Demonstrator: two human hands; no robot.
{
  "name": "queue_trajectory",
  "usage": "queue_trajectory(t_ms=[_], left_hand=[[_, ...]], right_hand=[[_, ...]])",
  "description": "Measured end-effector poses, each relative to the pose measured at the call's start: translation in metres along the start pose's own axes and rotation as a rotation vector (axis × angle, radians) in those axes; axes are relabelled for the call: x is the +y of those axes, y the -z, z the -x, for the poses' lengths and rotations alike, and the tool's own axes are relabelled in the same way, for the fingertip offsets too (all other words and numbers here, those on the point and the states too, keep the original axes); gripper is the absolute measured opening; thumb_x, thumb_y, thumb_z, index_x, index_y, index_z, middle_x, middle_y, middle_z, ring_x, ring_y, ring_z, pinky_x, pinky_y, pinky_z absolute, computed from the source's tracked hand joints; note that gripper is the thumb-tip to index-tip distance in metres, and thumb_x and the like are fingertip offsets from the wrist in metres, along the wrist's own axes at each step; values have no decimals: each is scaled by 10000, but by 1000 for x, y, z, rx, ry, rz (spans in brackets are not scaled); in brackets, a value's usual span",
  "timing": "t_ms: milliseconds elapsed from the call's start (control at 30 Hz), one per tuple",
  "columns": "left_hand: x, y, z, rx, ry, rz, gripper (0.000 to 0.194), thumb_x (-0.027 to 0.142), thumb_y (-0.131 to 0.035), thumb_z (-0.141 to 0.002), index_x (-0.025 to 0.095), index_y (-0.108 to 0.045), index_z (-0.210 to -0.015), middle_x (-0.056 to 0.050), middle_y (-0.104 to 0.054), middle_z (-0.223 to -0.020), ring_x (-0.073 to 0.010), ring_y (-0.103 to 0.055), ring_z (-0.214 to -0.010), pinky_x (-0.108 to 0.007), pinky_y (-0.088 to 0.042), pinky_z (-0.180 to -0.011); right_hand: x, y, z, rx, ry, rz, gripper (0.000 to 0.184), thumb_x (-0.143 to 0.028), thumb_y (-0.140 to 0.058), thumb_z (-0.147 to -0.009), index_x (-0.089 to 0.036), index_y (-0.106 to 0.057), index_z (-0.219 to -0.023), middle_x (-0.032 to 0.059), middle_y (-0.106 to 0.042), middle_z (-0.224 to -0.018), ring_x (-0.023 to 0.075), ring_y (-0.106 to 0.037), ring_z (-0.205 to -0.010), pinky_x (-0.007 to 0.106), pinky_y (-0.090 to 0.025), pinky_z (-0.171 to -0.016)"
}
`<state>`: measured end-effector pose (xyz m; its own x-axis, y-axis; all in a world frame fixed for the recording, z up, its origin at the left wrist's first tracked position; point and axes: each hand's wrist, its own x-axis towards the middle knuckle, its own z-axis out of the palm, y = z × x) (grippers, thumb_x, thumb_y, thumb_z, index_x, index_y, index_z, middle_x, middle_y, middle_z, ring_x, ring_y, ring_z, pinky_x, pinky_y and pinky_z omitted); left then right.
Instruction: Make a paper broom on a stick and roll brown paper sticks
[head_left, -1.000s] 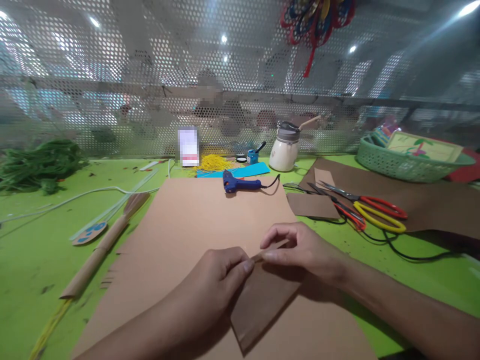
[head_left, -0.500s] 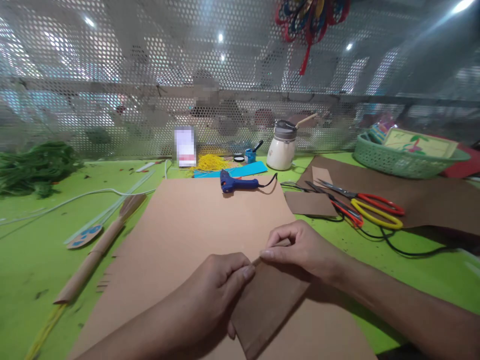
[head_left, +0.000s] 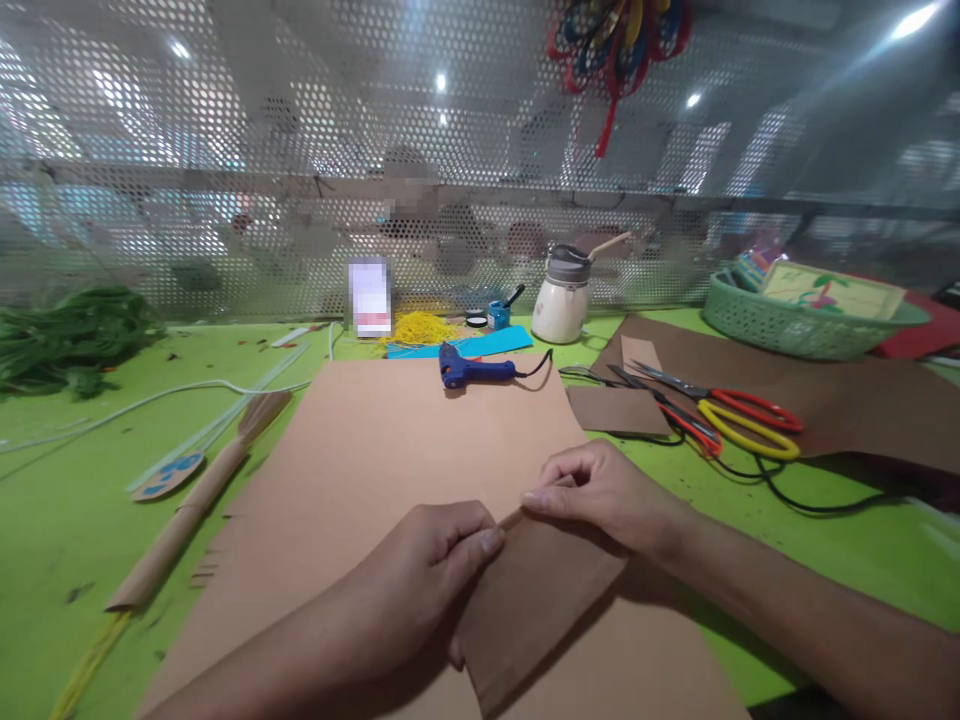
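Creasing, apparently: brown sheet (head_left: pixel 541 605) pinched by left hand (head_left: pixel 439 565) at its ten o'clock, right hand (head_left: pixel 611 495) at one; next move calls for even pressure.

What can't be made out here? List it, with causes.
All in the head view:
Brown piece: underside, hidden by its upper face.
Left hand: some fingers, hidden behind the brown piece.
White panel: markings, blurred by pixelation.
Green basket: inside bottom, hidden by its wall.
Hanging ornament: top, cut off by the upper edge.
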<state>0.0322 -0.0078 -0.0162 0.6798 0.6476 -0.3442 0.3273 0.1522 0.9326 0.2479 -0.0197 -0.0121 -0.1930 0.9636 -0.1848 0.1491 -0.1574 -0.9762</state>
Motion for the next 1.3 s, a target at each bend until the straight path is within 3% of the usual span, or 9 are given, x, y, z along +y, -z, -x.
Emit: queue_trajectory(t_ms=[200, 433, 600, 800, 1100, 1200, 1300], left_hand=[[0, -4, -3, 44, -9, 56, 370, 504, -454, -916, 185, -471, -730, 52, -444, -591, -107, -422, -501, -238, -335, -473], [1, -5, -3, 123, -53, -55, 383, 493, -453, -915, 148, -568, -793, -17, -569, -729, -145, -503, -669, -252, -342, -581], [3, -7, -4, 142, -39, -95, 430, 541, -468, -893, 144, -583, -772, -7, -557, -709, -144, -492, -650, -248, -320, -559], [11, -5, 0, 147, -69, -183, 354, 440, -473, -904, 158, -550, -703, 30, -492, -643, -114, -439, -598, -231, -308, -541], [12, 0, 0, 146, -32, -78, 373, 485, -500, -876, 168, -523, -679, 37, -465, -596, -108, -409, -552, -225, -281, -506], [13, 2, -1, 140, -25, -40, 402, 529, -545, -839, 167, -519, -665, 30, -471, -602, -113, -414, -560, -227, -282, -505], [12, 1, -2, 126, -10, -5, 434, 568, -554, -822, 166, -509, -664, 36, -445, -599, -106, -391, -548, -228, -265, -496]], right_hand=[[-2, -6, 0, 40, -18, -70, 385, -466, -854, -585, -148, -646, -650, -30, -559, -586, 89, -429, -540, 219, -293, -500], [-5, -13, 3, 64, 59, 95, 338, -450, -783, -680, -140, -652, -647, -16, -542, -578, 97, -412, -552, 231, -312, -506], [-7, -19, 7, 29, 97, 77, 273, -382, -744, -724, -131, -659, -658, -14, -552, -601, 95, -416, -568, 227, -325, -519], [-4, -16, 6, 31, 73, 92, 271, -379, -724, -740, -135, -645, -653, -10, -558, -612, 98, -434, -575, 225, -330, -519], [-3, -5, 4, 112, 52, -60, 304, -399, -771, -714, -146, -622, -634, -46, -504, -539, 70, -384, -502, 217, -275, -474], [-1, 1, 1, 138, 102, -161, 309, -401, -747, -765, -152, -606, -650, -33, -549, -592, 75, -445, -541, 213, -342, -522], [-2, 1, 1, 98, 130, -210, 276, -422, -713, -816, -157, -642, -787, -19, -594, -705, 80, -499, -621, 207, -393, -591]])
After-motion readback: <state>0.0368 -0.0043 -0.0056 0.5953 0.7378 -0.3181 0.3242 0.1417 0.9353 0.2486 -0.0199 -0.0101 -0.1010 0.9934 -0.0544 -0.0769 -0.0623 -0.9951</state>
